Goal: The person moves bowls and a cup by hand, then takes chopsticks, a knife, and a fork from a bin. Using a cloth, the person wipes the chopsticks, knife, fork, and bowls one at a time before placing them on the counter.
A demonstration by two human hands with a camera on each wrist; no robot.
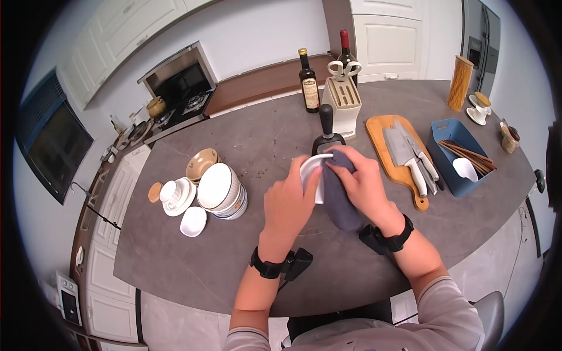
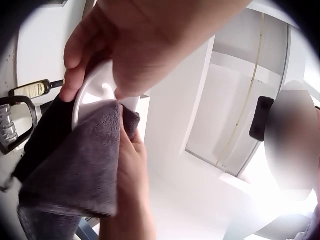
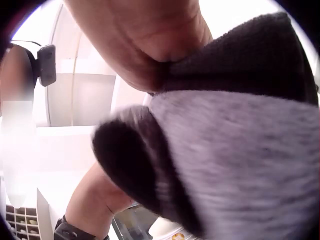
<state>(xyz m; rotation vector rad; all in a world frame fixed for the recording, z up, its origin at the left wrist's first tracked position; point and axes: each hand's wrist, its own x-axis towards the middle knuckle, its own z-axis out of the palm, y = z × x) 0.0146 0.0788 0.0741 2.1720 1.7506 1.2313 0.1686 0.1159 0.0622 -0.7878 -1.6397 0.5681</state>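
My left hand (image 1: 287,202) holds a white dish (image 2: 100,90) by its edge, tipped up on its side over the counter, thumb across its inner face. A dark grey cloth (image 1: 342,202) is bunched in my right hand (image 1: 366,181), pressed to the dish's right side and hanging down below it. In the right wrist view the cloth (image 3: 240,150) fills most of the picture and hides the dish. Folds of cloth cover part of the dish's inside in the left wrist view. Just beyond both hands stands a black-handled object (image 1: 326,120).
To the left are stacked white bowls (image 1: 219,187), a brown bowl (image 1: 202,164), a small white dish (image 1: 193,222) and white plates (image 1: 186,199). A knife block (image 1: 341,105) and bottles (image 1: 308,85) stand behind. Knives lie on a wooden board (image 1: 383,128) beside a blue bin (image 1: 462,184).
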